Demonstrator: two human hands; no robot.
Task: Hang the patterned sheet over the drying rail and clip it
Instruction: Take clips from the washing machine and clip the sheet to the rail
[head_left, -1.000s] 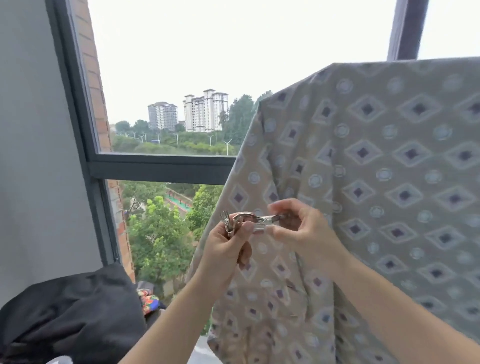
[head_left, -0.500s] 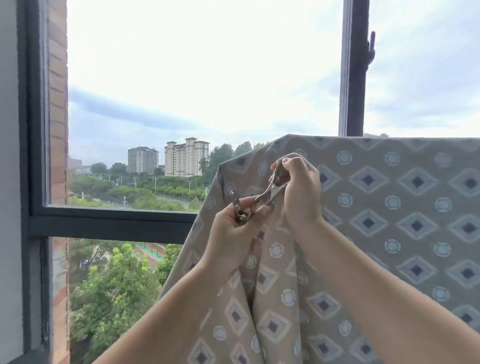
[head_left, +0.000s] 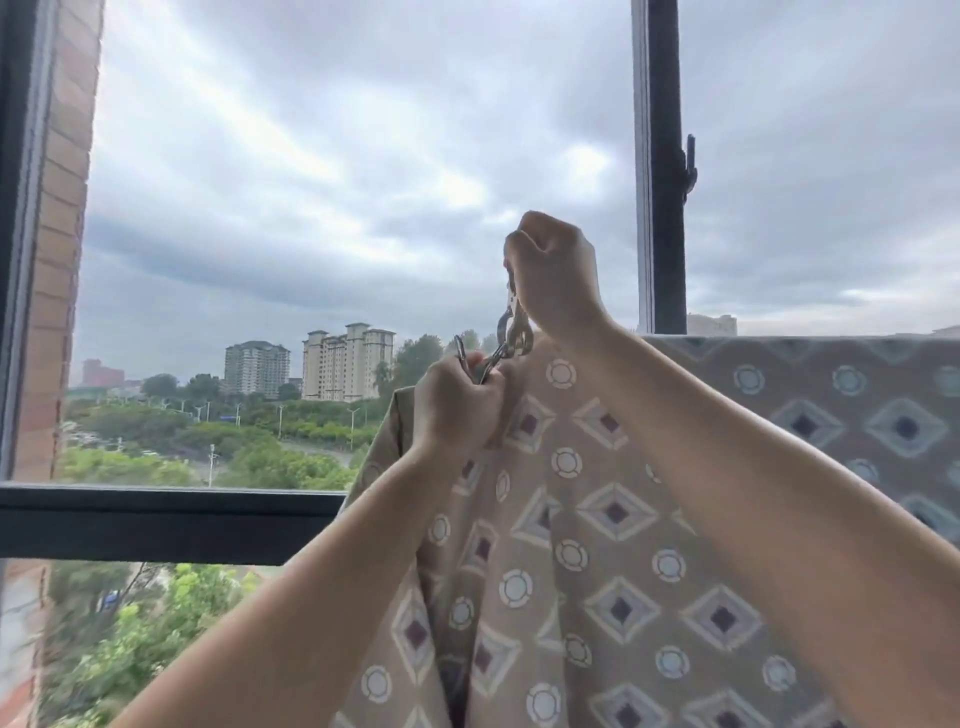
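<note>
The patterned sheet (head_left: 613, 525), beige with diamonds and rings, hangs over a rail that it hides; its top fold runs right from about mid-frame. A metal clip (head_left: 511, 332) stands at the sheet's top left corner. My right hand (head_left: 553, 275) is raised in a fist above the fold, gripping the clip's upper end. My left hand (head_left: 457, 410) sits just below and left, fingers closed on more metal clips (head_left: 470, 361) and bunched against the sheet's edge. Whether the clip's jaws bite the cloth I cannot tell.
A window fills the view. Its dark horizontal bar (head_left: 161, 525) crosses at lower left, a vertical frame post (head_left: 660, 171) with a handle rises behind my right hand, and a brick reveal (head_left: 57, 208) lines the left side.
Both hands have risen with the clips to the sheet's top fold; my right hand turned the clip from level to upright above the edge. The view tilted upward.
</note>
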